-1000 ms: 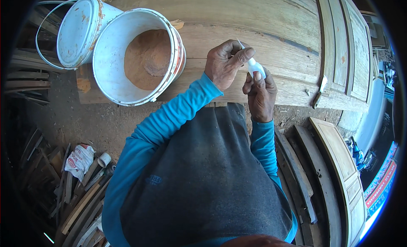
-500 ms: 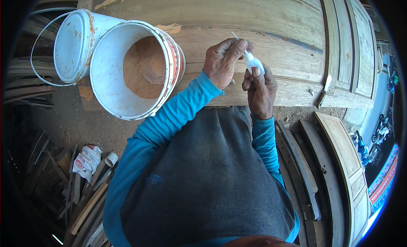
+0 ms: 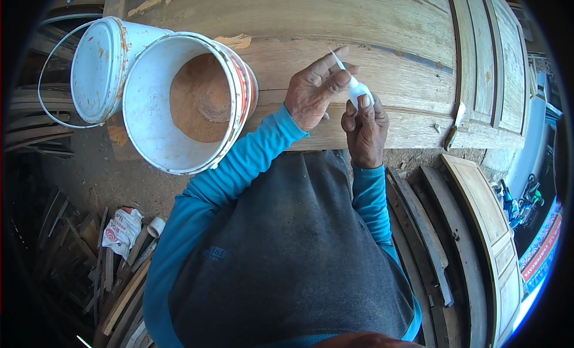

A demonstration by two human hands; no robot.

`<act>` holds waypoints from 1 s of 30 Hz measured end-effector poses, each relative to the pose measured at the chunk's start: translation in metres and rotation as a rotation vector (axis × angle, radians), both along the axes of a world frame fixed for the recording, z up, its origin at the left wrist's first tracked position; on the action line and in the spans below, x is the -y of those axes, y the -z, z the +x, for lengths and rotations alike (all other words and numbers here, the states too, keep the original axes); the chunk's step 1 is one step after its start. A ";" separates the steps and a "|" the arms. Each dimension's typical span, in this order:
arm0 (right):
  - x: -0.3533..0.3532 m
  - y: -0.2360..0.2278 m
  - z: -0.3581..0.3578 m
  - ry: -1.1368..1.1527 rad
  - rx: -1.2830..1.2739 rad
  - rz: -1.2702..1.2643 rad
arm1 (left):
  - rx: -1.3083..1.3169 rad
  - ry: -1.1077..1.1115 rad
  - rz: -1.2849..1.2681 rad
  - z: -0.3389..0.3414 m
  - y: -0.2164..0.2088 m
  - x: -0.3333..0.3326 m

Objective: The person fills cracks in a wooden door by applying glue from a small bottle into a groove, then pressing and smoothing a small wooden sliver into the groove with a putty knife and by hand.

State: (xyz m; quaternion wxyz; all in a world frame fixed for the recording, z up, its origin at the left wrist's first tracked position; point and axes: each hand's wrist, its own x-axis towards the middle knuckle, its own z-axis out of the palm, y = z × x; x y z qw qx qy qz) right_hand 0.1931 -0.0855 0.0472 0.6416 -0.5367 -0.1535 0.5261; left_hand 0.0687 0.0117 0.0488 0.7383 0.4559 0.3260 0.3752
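Note:
My right hand point(image 3: 366, 136) is closed round a small white squeeze bottle point(image 3: 361, 92), thumb on its side. The bottle's long thin nozzle point(image 3: 338, 61) points up and to the left. Beside that nozzle is my left hand point(image 3: 314, 91), its fingers apart and its thumb close to the nozzle's base; I cannot tell whether they touch. Both hands are above the near part of a wooden door panel point(image 3: 281, 55).
At left, a white bucket point(image 3: 146, 103) with brown powder point(image 3: 197, 91) lies tilted beside a second white bucket point(image 3: 95, 70). A knife point(image 3: 455, 127) rests at the panel's right edge. Wood pieces point(image 3: 442, 216) stand at lower right; scrap wood and a white bag point(image 3: 122, 231) are lower left.
My left fingers have loosened from the bottle's nozzle and spread, leaving more of it visible. My right hand still holds the bottle in almost the same place.

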 end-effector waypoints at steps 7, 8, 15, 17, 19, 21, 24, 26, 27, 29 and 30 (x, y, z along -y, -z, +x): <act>-0.003 0.017 0.043 0.255 0.599 -0.026 | -0.136 0.147 0.086 -0.057 0.022 0.017; -0.005 0.014 0.047 0.262 0.674 -0.074 | -0.227 0.149 0.182 -0.071 0.029 0.023; -0.011 0.016 0.060 0.279 0.736 -0.111 | -0.546 0.094 0.794 -0.106 0.041 0.043; -0.013 0.015 0.059 0.282 0.738 -0.112 | -0.569 0.090 0.833 -0.102 0.040 0.040; -0.013 0.016 0.060 0.277 0.768 -0.125 | -0.564 0.070 0.820 -0.100 0.043 0.041; -0.014 0.018 0.060 0.275 0.781 -0.134 | -0.563 0.058 0.814 -0.099 0.045 0.041; -0.016 0.018 0.063 0.267 0.774 -0.149 | -0.568 0.057 0.810 -0.099 0.045 0.042; -0.017 0.019 0.067 0.245 0.766 -0.160 | -0.579 0.058 0.806 -0.099 0.044 0.042; -0.018 0.020 0.069 0.241 0.774 -0.167 | -0.583 0.054 0.809 -0.099 0.044 0.042; -0.019 0.021 0.070 0.234 0.790 -0.181 | -0.594 0.048 0.814 -0.098 0.043 0.042; -0.020 0.022 0.071 0.239 0.798 -0.184 | -0.589 0.039 0.820 -0.097 0.043 0.042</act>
